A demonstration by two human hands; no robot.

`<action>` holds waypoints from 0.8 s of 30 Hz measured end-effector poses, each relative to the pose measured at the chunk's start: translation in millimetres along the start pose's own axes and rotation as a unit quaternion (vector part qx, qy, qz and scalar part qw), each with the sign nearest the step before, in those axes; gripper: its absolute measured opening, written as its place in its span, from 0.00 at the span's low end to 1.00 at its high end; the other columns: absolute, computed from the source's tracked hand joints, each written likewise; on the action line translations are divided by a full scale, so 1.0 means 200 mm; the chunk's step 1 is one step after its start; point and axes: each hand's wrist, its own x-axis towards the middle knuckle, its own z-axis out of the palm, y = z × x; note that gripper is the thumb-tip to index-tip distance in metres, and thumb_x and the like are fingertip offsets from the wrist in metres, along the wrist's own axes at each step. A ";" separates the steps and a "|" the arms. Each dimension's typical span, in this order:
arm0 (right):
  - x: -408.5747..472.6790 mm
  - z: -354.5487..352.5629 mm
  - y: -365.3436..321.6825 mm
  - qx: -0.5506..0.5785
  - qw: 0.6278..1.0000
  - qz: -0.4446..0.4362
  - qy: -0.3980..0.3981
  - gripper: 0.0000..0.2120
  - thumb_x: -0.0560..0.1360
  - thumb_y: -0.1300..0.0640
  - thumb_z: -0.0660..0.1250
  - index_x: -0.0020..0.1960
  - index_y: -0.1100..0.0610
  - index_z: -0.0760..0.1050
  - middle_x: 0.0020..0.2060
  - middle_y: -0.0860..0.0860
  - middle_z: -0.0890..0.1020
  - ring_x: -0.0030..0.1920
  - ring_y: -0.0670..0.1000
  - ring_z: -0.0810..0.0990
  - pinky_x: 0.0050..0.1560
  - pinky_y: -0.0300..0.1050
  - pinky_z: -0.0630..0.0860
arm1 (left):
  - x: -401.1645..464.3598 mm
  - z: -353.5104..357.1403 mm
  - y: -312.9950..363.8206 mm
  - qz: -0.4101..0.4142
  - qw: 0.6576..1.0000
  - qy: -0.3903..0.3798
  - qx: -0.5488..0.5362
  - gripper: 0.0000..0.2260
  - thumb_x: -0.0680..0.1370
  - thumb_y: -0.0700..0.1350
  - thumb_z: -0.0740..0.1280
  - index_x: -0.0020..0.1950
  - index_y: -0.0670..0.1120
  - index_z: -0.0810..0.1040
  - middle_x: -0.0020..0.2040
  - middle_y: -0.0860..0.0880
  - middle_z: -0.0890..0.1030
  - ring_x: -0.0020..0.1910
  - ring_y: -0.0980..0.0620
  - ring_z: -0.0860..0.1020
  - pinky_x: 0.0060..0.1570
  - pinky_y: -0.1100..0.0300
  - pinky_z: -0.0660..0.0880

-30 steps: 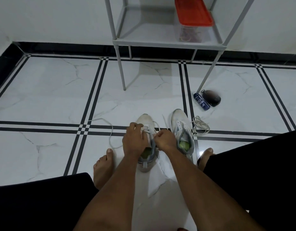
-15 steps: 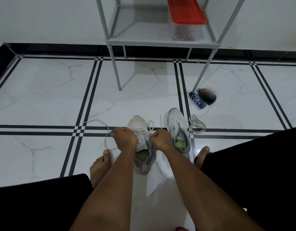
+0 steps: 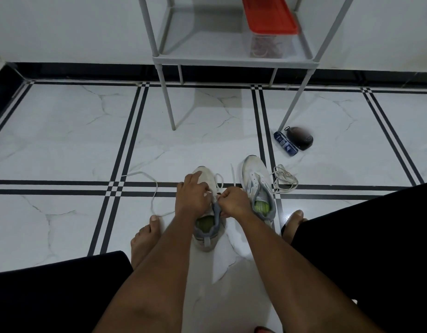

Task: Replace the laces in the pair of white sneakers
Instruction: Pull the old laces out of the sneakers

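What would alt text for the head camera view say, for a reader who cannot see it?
Seen from above, a seated person's left hand and right hand work a white lace on a white sneaker on a marble-tiled floor. The second sneaker stands beside it, a loose lace bundle to its right. Behind stands a grey metal rack holding a red-lidded container.

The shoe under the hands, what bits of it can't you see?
Head view only:
- Eyelets and tongue of the left sneaker: hidden by the left hand and right hand.
- What each hand's grip pinches: fingers cover it.
- The lace end near the shoe: hidden behind the left hand.
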 end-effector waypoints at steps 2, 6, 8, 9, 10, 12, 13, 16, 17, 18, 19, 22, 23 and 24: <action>0.00 0.00 0.00 -0.008 1.000 0.003 -0.004 0.13 0.69 0.48 0.68 0.36 0.57 0.82 0.29 0.51 0.84 0.33 0.56 0.86 0.40 0.56 0.87 | -0.02 0.02 0.02 0.008 1.000 -0.001 0.019 0.11 0.79 0.54 0.66 0.54 0.52 0.87 0.76 0.49 0.73 0.74 0.47 0.68 0.66 0.47 0.67; 0.01 0.00 0.00 -0.024 1.000 0.017 -0.001 0.14 0.67 0.47 0.67 0.36 0.57 0.82 0.32 0.54 0.85 0.35 0.58 0.87 0.40 0.55 0.87 | -0.03 0.06 0.07 -0.051 0.997 0.063 -0.007 0.13 0.80 0.50 0.64 0.54 0.45 0.85 0.69 0.49 0.77 0.69 0.47 0.72 0.64 0.46 0.71; 0.02 -0.01 0.00 -0.034 0.999 0.026 0.000 0.14 0.67 0.47 0.67 0.36 0.58 0.80 0.33 0.56 0.85 0.36 0.60 0.87 0.41 0.55 0.87 | -0.02 0.01 0.07 -0.173 0.968 0.154 -0.097 0.12 0.79 0.48 0.65 0.54 0.41 0.83 0.65 0.46 0.79 0.64 0.44 0.76 0.59 0.45 0.75; 0.04 0.01 0.00 -0.035 0.999 0.029 -0.004 0.15 0.67 0.46 0.67 0.37 0.58 0.80 0.34 0.57 0.85 0.37 0.60 0.87 0.41 0.55 0.87 | 0.00 -0.03 0.05 -0.249 0.935 0.203 -0.150 0.13 0.78 0.47 0.65 0.55 0.39 0.82 0.63 0.44 0.79 0.62 0.41 0.76 0.57 0.44 0.76; 0.04 0.01 0.00 -0.039 0.999 0.030 -0.001 0.16 0.67 0.45 0.67 0.38 0.58 0.80 0.34 0.57 0.85 0.37 0.60 0.87 0.42 0.54 0.87 | 0.02 -0.08 0.01 -0.331 0.889 0.243 -0.203 0.14 0.79 0.47 0.64 0.56 0.38 0.80 0.62 0.41 0.79 0.61 0.39 0.76 0.55 0.43 0.76; 0.05 0.02 0.01 -0.034 0.999 0.037 0.000 0.18 0.66 0.44 0.67 0.40 0.60 0.81 0.35 0.58 0.86 0.37 0.60 0.87 0.41 0.54 0.87 | 0.04 -0.16 -0.06 -0.471 0.800 0.273 -0.250 0.15 0.80 0.47 0.61 0.58 0.37 0.78 0.62 0.39 0.77 0.61 0.36 0.75 0.55 0.41 0.76; 0.05 0.01 0.01 -0.031 0.999 0.039 -0.005 0.18 0.66 0.44 0.67 0.40 0.60 0.81 0.35 0.58 0.85 0.37 0.60 0.87 0.41 0.53 0.87 | 0.04 -0.17 -0.08 -0.492 0.790 0.275 -0.241 0.15 0.80 0.46 0.61 0.60 0.38 0.77 0.63 0.39 0.76 0.62 0.36 0.74 0.56 0.41 0.76; -0.03 -0.04 -0.07 -0.038 0.998 0.040 -0.013 0.13 0.67 0.50 0.68 0.38 0.60 0.80 0.33 0.58 0.85 0.37 0.60 0.87 0.35 0.47 0.84 | -0.04 -0.11 -0.06 -0.323 0.888 0.278 -0.172 0.15 0.79 0.49 0.67 0.62 0.44 0.77 0.66 0.42 0.75 0.64 0.38 0.73 0.58 0.41 0.75; -0.05 -0.05 -0.09 -0.042 0.998 0.040 -0.020 0.10 0.67 0.53 0.69 0.37 0.60 0.79 0.33 0.57 0.85 0.36 0.59 0.86 0.33 0.45 0.82 | -0.06 -0.08 -0.03 -0.244 0.929 0.241 -0.137 0.17 0.78 0.51 0.69 0.63 0.46 0.78 0.69 0.42 0.74 0.67 0.39 0.72 0.60 0.42 0.74; -0.06 -0.06 -0.10 -0.041 0.998 0.035 -0.023 0.09 0.68 0.54 0.70 0.36 0.60 0.79 0.32 0.57 0.85 0.35 0.58 0.86 0.32 0.46 0.81 | -0.07 -0.05 0.00 -0.175 0.962 0.183 -0.104 0.18 0.77 0.53 0.71 0.64 0.48 0.79 0.72 0.43 0.72 0.70 0.40 0.70 0.64 0.42 0.72; -0.07 -0.07 -0.11 -0.037 0.998 0.034 -0.026 0.09 0.68 0.54 0.70 0.36 0.60 0.80 0.31 0.56 0.85 0.34 0.58 0.86 0.34 0.48 0.83 | -0.07 -0.01 0.03 -0.116 0.984 0.121 -0.065 0.18 0.76 0.54 0.71 0.63 0.49 0.80 0.74 0.44 0.71 0.72 0.41 0.69 0.67 0.42 0.70; -0.09 -0.07 -0.11 -0.038 0.999 0.021 -0.026 0.11 0.69 0.51 0.69 0.36 0.59 0.80 0.33 0.55 0.85 0.37 0.57 0.87 0.42 0.51 0.86 | -0.07 0.07 0.07 -0.018 0.997 0.047 0.054 0.12 0.79 0.53 0.67 0.56 0.50 0.86 0.74 0.47 0.73 0.72 0.44 0.69 0.70 0.44 0.65; -0.09 -0.07 -0.11 -0.031 0.999 0.022 -0.023 0.12 0.68 0.50 0.68 0.37 0.60 0.80 0.34 0.56 0.86 0.38 0.58 0.87 0.43 0.52 0.86 | -0.07 0.07 0.07 -0.014 0.997 0.050 0.065 0.11 0.79 0.52 0.67 0.54 0.50 0.87 0.73 0.47 0.75 0.71 0.44 0.70 0.69 0.45 0.66; -0.09 -0.07 -0.10 -0.028 0.999 0.022 -0.018 0.13 0.68 0.50 0.67 0.37 0.61 0.81 0.33 0.56 0.86 0.37 0.58 0.87 0.43 0.54 0.86 | -0.06 0.07 0.07 -0.011 0.996 0.061 0.065 0.10 0.80 0.51 0.67 0.53 0.49 0.87 0.71 0.48 0.76 0.70 0.44 0.71 0.68 0.45 0.67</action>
